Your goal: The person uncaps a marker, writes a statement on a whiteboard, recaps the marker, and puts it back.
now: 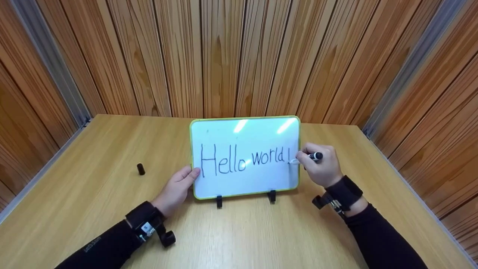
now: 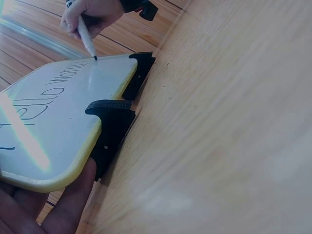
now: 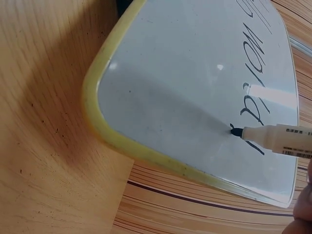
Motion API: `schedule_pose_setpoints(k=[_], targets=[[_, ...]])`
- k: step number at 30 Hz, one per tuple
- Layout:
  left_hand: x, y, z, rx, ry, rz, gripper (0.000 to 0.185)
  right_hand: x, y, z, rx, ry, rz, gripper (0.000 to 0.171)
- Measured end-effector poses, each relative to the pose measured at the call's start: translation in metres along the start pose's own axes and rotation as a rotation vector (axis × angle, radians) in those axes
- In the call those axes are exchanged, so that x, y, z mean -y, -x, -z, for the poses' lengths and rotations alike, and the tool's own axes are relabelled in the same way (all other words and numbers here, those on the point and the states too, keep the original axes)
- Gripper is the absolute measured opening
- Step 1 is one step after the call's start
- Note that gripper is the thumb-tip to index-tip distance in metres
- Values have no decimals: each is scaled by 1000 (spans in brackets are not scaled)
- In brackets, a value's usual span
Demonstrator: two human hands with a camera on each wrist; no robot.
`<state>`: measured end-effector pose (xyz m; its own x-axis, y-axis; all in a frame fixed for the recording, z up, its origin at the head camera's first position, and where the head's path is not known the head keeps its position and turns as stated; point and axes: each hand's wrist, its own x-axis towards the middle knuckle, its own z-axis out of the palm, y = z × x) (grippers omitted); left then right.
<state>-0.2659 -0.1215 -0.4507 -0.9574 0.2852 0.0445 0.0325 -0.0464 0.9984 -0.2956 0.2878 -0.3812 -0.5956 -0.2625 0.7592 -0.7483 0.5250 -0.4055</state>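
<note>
Landmark: the whiteboard [image 1: 244, 157], green-framed, propped near upright on two black clip feet [image 1: 219, 201] at mid-worktop [image 1: 93, 209].

Well left of the whiteboard, a black marker cap [image 1: 140, 169] stands alone on the worktop, apart from everything else.

At the whiteboard's lower left edge, the left hand [image 1: 177, 188] rests with relaxed fingers against the frame; the thumb lies on the writing face beside the "H". Judged purpose: bracing the board so it does not slide or tip under writing pressure. Nothing is clasped.

Across the face reads "Hello world!" in black.

At the whiteboard's right edge, the right hand [image 1: 321, 166] pinches a marker [image 1: 304, 158] in a writing grip. In the right wrist view the tip touches the surface at the exclamation mark's foot, by the frame.
</note>
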Motion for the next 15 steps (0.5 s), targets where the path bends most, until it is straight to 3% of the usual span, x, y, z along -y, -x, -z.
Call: schedule_pose_setpoints(k=[15], targets=[[0, 0, -1, -4, 19, -5, 45, -2, 0, -1, -7, -10, 24, 27]])
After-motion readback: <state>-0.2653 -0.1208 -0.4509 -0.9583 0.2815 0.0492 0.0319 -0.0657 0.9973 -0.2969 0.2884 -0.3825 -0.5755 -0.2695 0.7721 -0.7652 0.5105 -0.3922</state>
